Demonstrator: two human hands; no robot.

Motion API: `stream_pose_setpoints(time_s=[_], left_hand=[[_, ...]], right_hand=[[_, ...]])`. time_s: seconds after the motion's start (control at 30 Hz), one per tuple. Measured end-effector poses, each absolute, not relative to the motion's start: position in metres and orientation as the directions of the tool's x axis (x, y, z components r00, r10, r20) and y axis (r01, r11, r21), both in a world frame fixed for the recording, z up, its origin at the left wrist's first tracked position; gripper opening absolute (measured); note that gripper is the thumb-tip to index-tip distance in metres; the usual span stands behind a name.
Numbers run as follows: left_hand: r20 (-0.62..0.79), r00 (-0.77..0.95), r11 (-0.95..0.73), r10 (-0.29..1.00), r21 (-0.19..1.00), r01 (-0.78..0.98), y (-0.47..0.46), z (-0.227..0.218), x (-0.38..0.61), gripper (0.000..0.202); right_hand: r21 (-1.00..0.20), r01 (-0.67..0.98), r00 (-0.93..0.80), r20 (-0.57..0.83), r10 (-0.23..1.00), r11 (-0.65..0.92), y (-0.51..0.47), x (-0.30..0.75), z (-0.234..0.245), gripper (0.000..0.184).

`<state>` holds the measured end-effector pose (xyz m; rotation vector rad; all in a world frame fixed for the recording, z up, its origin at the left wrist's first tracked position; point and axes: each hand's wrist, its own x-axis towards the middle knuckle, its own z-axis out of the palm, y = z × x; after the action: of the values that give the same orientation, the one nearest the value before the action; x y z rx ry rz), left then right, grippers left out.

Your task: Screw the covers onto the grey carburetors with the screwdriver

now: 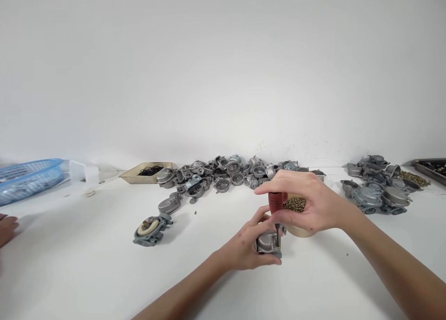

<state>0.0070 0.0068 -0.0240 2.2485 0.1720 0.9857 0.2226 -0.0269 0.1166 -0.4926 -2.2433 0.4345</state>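
Observation:
My left hand [245, 245] is wrapped round a grey metal carburetor [267, 242] on the white table, steadying it from the left. In my right hand [308, 201] is a screwdriver with a red handle [276, 203], held upright. Its dark shaft points down to a small brass screw at the right edge of the carburetor. Behind my right hand stands a round tub [302, 231] with many brass screws [295, 204] in it, partly hidden by the hand. Left of my hands lies another carburetor body [152, 229] with a cream float facing up.
A pile of grey carburetor parts [223, 171] stretches along the wall. More carburetors [376, 194] sit at the right, near loose brass screws [414, 178] and a dark tray [432, 169]. A yellowish tray [132, 173] holds black rings. At far left are a blue basket [31, 180] and another person's hand [7, 229].

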Motion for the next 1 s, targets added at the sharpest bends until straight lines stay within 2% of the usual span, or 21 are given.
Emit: stream_pose_setpoints(time_s=[0.17, 0.33, 0.43, 0.6, 0.77, 0.9, 1.0], left_hand=[[0.561, 0.721, -0.813, 0.407, 0.582, 0.006, 0.001, -0.017, 0.003, 0.026], [0.588, 0.691, -0.854, 0.42, 0.514, 0.082, -0.006, -0.017, 0.006, 0.033], [0.598, 0.665, -0.835, 0.448, 0.545, 0.072, -0.006, -0.02, 0.011, 0.032], [0.563, 0.667, -0.788, 0.487, 0.613, 0.058, -0.006, -0.022, 0.014, 0.023], [0.521, 0.66, -0.738, 0.542, 0.671, 0.077, -0.007, -0.023, 0.014, 0.026], [0.532, 0.657, -0.745, 0.534, 0.663, 0.069, -0.006, -0.025, 0.014, 0.024], [0.546, 0.652, -0.742, 0.526, 0.669, 0.038, -0.005, -0.028, 0.013, 0.025]], right_hand=[[-0.534, 0.153, -0.65, 0.579, 0.492, 0.831, -0.034, 0.228, 0.122, 0.046], [-0.531, 0.18, -0.631, 0.584, 0.511, 0.828, -0.029, 0.228, 0.12, 0.038], [-0.487, 0.164, -0.629, 0.619, 0.471, 0.858, -0.027, 0.227, 0.12, 0.033], [-0.584, 0.046, -0.634, 0.609, 0.475, 0.811, -0.028, 0.225, 0.12, 0.042], [-0.481, 0.132, -0.601, 0.656, 0.456, 0.867, -0.026, 0.224, 0.118, 0.029], [-0.604, 0.04, -0.653, 0.587, 0.478, 0.796, -0.029, 0.226, 0.121, 0.04], [-0.576, 0.064, -0.638, 0.604, 0.478, 0.815, -0.028, 0.226, 0.12, 0.032]])
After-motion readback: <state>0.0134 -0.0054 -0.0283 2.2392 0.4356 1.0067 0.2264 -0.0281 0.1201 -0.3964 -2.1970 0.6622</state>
